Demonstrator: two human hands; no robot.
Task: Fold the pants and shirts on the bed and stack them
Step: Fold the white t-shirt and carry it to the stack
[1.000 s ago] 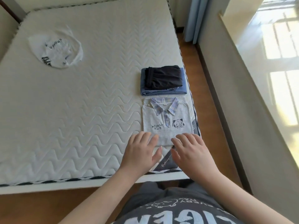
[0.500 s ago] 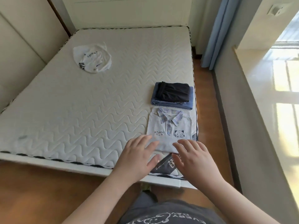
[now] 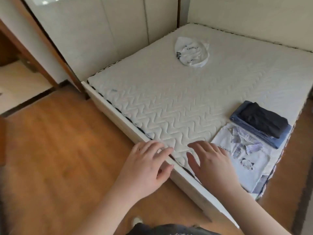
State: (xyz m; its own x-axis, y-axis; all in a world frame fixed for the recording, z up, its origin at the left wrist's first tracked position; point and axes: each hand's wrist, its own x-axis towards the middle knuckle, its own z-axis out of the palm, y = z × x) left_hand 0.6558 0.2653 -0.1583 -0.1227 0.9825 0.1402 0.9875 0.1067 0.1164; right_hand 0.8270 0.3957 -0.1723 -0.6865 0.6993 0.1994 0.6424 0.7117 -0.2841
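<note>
— What's over on the left, from where you stand?

— Orange-brown wooden floorboards [image 3: 55, 150], and a tall cream wardrobe panel [image 3: 101, 36] hard against the side of the bed.

— And the hands?

— The left hand [image 3: 145, 168] is held over the white bed frame rail [image 3: 183, 177], fingers stretched out and loose, holding nothing. The right hand [image 3: 211, 163] is just beside it, over the white quilted mattress with the zigzag stitching [image 3: 169, 107], fingers spread the same way, also bare. They're a little apart from each other; whether they press on the bed or float above it, I can't tell.

— The clothes?

— Toward the far end lies a crumpled white T-shirt with black lettering [image 3: 192, 54], unfolded, well apart from everything else. At the near right corner there's a folded pale shirt with a checked collar and a small cartoon print [image 3: 245, 158], just beside the right hand. Behind that, touching it, a folded pair of blue denim pants [image 3: 264, 133] with a folded black garment [image 3: 264, 119] stacked on top.
</note>
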